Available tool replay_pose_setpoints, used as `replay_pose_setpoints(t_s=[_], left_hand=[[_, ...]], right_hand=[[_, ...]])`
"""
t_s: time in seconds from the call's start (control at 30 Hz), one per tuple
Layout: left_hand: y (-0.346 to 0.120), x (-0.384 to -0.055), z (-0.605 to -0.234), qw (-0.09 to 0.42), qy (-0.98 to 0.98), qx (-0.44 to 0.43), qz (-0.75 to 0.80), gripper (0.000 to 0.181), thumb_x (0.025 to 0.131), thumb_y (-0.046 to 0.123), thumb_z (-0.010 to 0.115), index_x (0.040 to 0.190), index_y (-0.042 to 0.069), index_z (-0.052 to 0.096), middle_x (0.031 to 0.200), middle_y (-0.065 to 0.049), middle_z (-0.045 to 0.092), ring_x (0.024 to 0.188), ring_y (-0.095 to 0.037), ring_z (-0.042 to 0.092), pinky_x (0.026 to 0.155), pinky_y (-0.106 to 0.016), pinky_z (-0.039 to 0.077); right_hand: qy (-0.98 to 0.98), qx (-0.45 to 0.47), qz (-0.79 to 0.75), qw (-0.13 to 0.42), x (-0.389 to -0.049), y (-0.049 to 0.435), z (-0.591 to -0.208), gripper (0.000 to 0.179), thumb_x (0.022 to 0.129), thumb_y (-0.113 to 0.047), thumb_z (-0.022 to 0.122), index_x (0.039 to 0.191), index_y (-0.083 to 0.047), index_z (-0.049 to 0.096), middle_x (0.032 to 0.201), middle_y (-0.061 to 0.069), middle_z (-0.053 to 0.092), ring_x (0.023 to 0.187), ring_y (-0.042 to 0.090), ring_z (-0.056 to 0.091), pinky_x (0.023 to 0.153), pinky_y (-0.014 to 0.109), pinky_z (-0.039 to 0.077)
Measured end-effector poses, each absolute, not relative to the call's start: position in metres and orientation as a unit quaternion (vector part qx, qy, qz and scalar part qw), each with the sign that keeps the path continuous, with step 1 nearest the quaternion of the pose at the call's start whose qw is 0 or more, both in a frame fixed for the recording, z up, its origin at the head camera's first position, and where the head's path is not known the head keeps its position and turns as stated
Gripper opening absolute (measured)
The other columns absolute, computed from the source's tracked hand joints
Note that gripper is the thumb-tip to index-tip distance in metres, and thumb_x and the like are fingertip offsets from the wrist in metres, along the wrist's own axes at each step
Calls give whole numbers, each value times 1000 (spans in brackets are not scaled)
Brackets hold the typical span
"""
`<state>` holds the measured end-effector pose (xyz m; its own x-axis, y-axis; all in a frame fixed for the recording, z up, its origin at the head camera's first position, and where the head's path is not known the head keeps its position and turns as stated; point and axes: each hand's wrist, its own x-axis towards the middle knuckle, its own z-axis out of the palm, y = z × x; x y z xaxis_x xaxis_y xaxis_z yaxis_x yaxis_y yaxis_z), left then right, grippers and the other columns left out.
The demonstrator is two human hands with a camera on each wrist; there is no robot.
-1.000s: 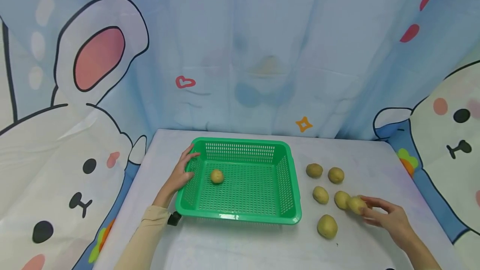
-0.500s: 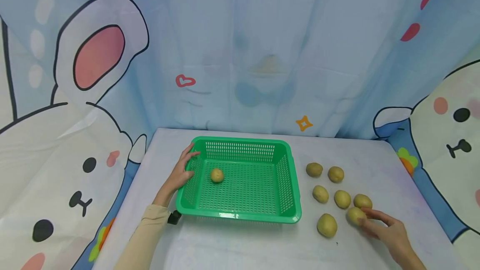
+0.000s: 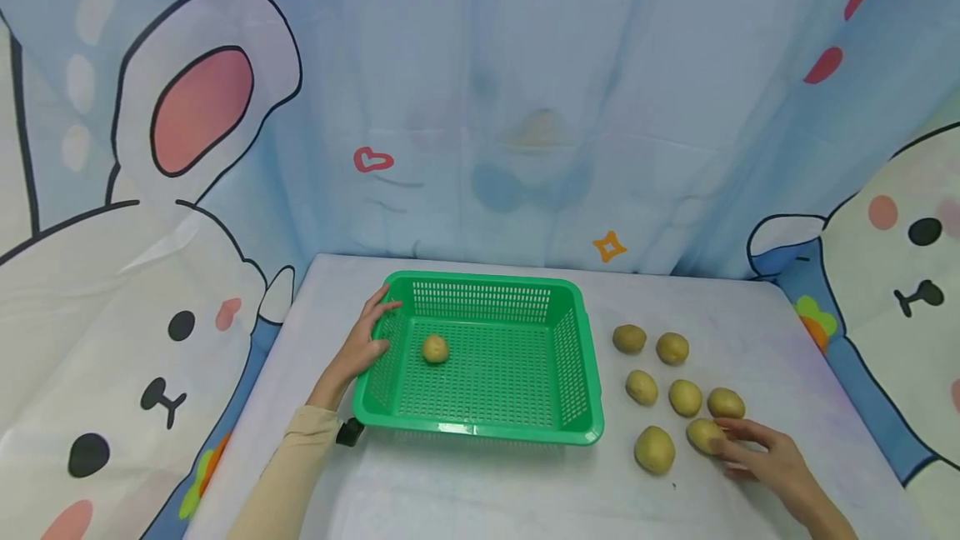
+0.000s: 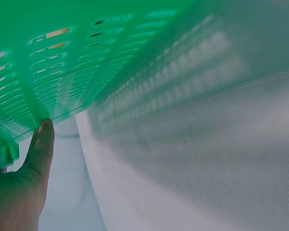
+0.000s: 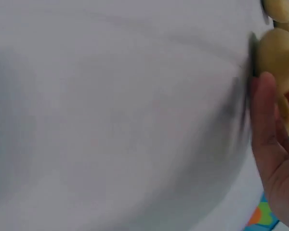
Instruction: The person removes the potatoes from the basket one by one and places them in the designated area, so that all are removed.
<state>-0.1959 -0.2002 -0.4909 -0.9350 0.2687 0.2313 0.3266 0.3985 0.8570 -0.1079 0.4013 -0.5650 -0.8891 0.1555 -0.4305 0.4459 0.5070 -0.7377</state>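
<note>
A green plastic basket point(image 3: 480, 430) with slotted walls stands on the white table, one potato point(image 3: 435, 349) lying on its floor toward the left. My left hand point(image 3: 360, 350) grips the basket's left rim, thumb over the inner side; the left wrist view shows fingers point(image 4: 44, 144) against the outside of the wall. To the right of the basket, my right hand point(image 3: 767, 461) pinches a potato point(image 3: 703, 436) between thumb and fingers, low over the tabletop. The same potato point(image 5: 278, 55) appears at the right edge of the right wrist view, its far side cut off.
Several loose potatoes are spread around the held one, including a large potato point(image 3: 655, 450) to its left and another potato point(image 3: 726, 403) just behind it. The table's point(image 3: 465, 494) back edge meets a blue printed curtain point(image 3: 450, 90).
My right hand has placed one potato in the loose group, let go of it, and taken hold of a nearer one, shifting it slightly left. My left hand has stayed on the basket.
</note>
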Motion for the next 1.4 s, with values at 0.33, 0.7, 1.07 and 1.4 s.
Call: replay_pose_setpoints(t_s=[0.33, 0.7, 1.07, 1.4], left_hand=[[-201, -197, -491, 23, -832, -175, -526, 67, 71, -20, 44, 138, -14, 45, 160, -29, 10, 147, -47, 4, 102, -62, 26], [-203, -198, -493, 27, -831, -175, -528, 67, 71, -20, 44, 138, -14, 45, 160, -29, 11, 147, -48, 5, 100, -62, 27], [-201, -201, -493, 23, -831, -173, -528, 66, 70, -19, 46, 136, -15, 46, 159, -30, 11, 147, -48, 6, 103, -63, 26], [-211, -220, -531, 38, -832, -169, -527, 72, 68, -19, 48, 139, -9, 47, 162, -20, 12, 149, -42, 6, 104, -63, 26]], right_hand=[[905, 19, -366, 214, -147, 402, -497, 63, 100, -36, 54, 138, 14, 43, 128, 35, 53, 104, 35, 63, 79, 45, 55], [839, -124, -487, 208, -206, 310, -431, 55, 105, -36, 44, 145, 1, 42, 142, 28, 48, 123, 44, 54, 95, 56, 46], [768, -140, -571, 253, -259, 180, -434, 54, 102, -32, 53, 144, 0, 44, 144, 26, 47, 128, 42, 51, 98, 52, 45], [771, -126, -567, 261, -281, 58, -474, 40, 101, -19, 55, 136, 0, 56, 138, 20, 53, 121, 41, 56, 90, 46, 52]])
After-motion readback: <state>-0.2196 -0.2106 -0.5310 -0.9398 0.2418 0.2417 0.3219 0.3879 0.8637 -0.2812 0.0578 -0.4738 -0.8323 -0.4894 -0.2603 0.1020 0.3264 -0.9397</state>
